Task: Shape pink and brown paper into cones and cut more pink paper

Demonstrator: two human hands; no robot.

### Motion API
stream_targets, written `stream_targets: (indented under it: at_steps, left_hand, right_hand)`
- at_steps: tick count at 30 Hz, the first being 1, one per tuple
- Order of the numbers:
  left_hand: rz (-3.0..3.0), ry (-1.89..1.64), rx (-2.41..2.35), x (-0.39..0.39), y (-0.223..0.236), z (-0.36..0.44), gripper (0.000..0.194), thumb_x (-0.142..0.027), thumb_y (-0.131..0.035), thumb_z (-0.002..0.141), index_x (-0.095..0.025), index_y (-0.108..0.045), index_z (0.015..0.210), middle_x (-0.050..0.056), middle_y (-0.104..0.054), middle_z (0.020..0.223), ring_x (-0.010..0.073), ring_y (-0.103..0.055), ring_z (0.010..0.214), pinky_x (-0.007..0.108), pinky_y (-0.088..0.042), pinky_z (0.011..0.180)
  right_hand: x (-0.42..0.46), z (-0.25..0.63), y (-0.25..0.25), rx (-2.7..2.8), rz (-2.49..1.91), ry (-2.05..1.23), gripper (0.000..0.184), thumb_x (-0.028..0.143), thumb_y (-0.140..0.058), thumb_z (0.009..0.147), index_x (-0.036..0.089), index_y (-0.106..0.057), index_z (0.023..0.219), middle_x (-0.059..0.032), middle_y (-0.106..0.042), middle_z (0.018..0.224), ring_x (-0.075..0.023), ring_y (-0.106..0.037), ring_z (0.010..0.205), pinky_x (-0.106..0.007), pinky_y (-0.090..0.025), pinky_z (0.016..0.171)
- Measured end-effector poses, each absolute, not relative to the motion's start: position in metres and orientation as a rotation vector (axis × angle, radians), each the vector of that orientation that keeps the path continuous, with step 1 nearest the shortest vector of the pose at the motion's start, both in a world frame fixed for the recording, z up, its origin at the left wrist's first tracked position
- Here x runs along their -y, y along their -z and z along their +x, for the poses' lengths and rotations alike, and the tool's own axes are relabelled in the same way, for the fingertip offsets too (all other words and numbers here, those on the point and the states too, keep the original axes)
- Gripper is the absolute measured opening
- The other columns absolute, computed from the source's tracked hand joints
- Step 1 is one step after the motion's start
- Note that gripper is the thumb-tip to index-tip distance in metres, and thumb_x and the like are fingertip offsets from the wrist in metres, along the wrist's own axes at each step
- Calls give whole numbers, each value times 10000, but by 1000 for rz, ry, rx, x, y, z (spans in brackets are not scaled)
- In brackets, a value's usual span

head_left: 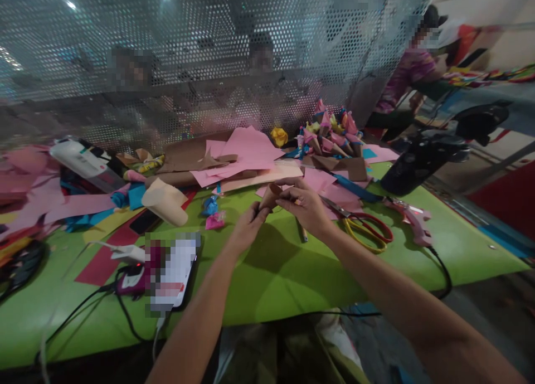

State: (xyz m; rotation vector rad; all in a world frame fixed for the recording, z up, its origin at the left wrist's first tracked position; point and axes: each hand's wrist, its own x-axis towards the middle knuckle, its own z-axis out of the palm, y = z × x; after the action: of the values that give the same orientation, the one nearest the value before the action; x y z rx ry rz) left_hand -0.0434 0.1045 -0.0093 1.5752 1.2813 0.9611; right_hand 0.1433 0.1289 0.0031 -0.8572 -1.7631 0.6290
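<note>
The head view shows the left hand (251, 222) near the middle of the frame, almost closed, with its thumb and fingers pinching the low end of a small brown paper roll (270, 197). The right hand (304, 203) is on the roll's right side, fingers bent and partly closed, touching it. I can't tell how tightly that hand grips. The roll leans, with its wide end up.

I think this is the shaping part, where the paper gets its round form. Any more turning would need soft, steady fingers on both sides, so the roll doesn't squash or pop open.

Just below the right hand is a pencil (304, 234) on the green table (301, 289). Right of it are scissors (346, 212), then a pink glue gun (413, 222). Left of the hands sit small blue (210, 205) and pink bundles (215, 220). Above are pink paper (251, 150) and a pile of little cones (330, 136). A person (412, 72) sits at the upper right.
</note>
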Motion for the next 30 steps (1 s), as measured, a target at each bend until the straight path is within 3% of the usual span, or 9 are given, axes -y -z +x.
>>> stream_targets:
  at_steps: [7,12,19,23,30]
  left_hand:
    - [1538,-962,-1325,-105,14,-43,234,-439,-564,913,-209,-590,951,11,-582,818,189,-536,844,308,-417,756]
    - [1530,-986,-1286,-104,12,-42,212,-418,-561,909,-207,-583,921,-3,-541,776,166,-495,763,293,-392,699]
    - [1519,-942,-1207,-104,8,-50,394,-570,-500,922,-200,-626,875,-32,-451,660,130,-399,601,274,-315,573]
    - [1516,-1009,-1209,-107,8,-56,402,-590,-513,908,-203,-600,844,-35,-473,634,126,-406,579,273,-312,562]
    - [1580,-1077,-1250,-106,3,-56,256,-448,-548,915,-201,-611,901,-11,-567,705,141,-487,651,278,-370,618]
  right_hand:
    - [-130,144,-2,1808,-830,-603,138,228,-647,901,220,-694,772,-86,-682,1200,-238,-645,1079,-403,-526,911]
    - [-130,144,-2,1801,-823,-596,122,222,-653,888,222,-701,775,-92,-673,1211,-244,-644,1084,-397,-524,900]
    - [-133,145,-1,1605,-875,-646,108,243,-637,860,223,-676,762,-84,-661,1150,-229,-622,1040,-369,-507,860]
    - [-139,146,2,1424,-916,-764,115,306,-658,812,222,-671,734,-74,-644,1052,-229,-600,1021,-381,-491,896]
    - [-145,149,4,1242,-981,-964,174,373,-694,737,202,-682,704,-66,-639,1002,-158,-555,756,-316,-463,663]
